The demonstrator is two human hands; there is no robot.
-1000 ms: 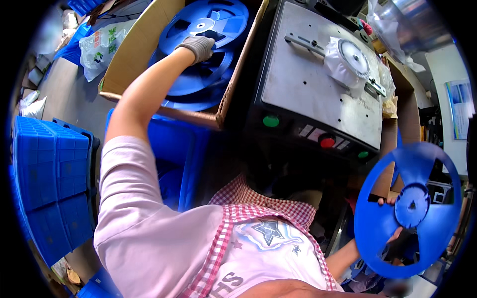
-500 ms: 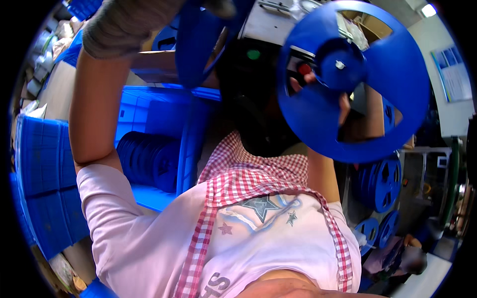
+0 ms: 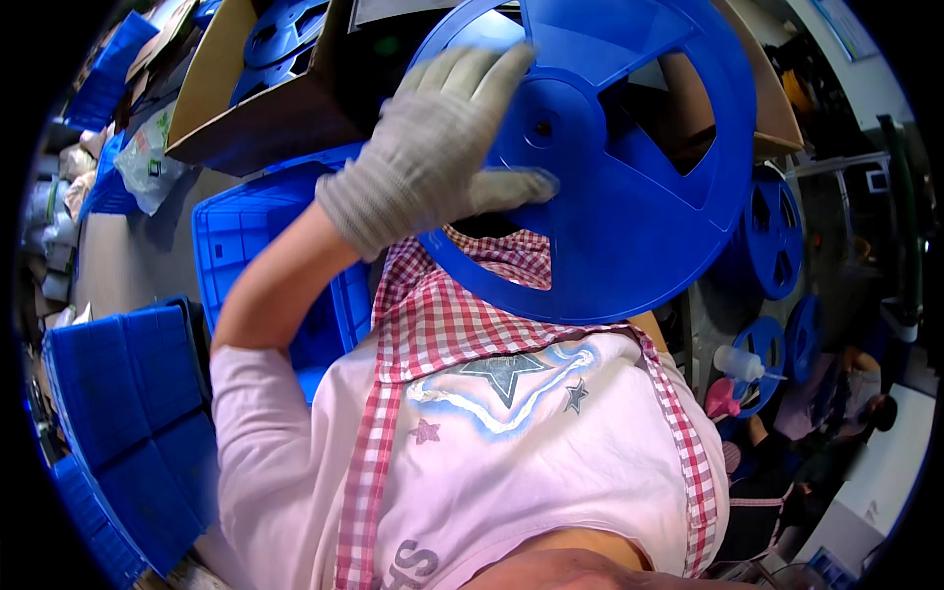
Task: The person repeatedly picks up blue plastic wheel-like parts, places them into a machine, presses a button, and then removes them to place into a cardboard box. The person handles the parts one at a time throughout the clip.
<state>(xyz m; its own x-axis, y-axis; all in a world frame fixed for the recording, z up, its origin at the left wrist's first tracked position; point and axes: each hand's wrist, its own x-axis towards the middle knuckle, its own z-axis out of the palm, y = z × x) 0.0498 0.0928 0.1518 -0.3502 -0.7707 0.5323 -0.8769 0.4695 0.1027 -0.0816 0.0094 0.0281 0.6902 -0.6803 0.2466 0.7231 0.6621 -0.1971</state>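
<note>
A large blue plastic reel (image 3: 629, 261) with a round centre hub and wide cut-outs is up in front of my chest, its flat face toward me. My left hand (image 3: 428, 157), in a grey knitted glove, is spread over the left part of this reel, fingers stretched and thumb apart, beside the hub. The glove is slightly blurred by motion. Behind the reel, my right hand is hidden; only a sliver of the right forearm shows below the reel's lower edge.
At upper left a cardboard box (image 3: 265, 128) holds blue reel parts. Blue crates (image 3: 128, 393) stand at the left, with another open crate (image 3: 231, 221) beneath my left arm. More blue reels (image 3: 772, 236) and a white bottle (image 3: 737, 364) are at right, near another person (image 3: 836, 393).
My left hand has come down and right onto the large reel; the blue disc it was holding no longer shows in it. The large reel has shifted left, and the view has turned.
</note>
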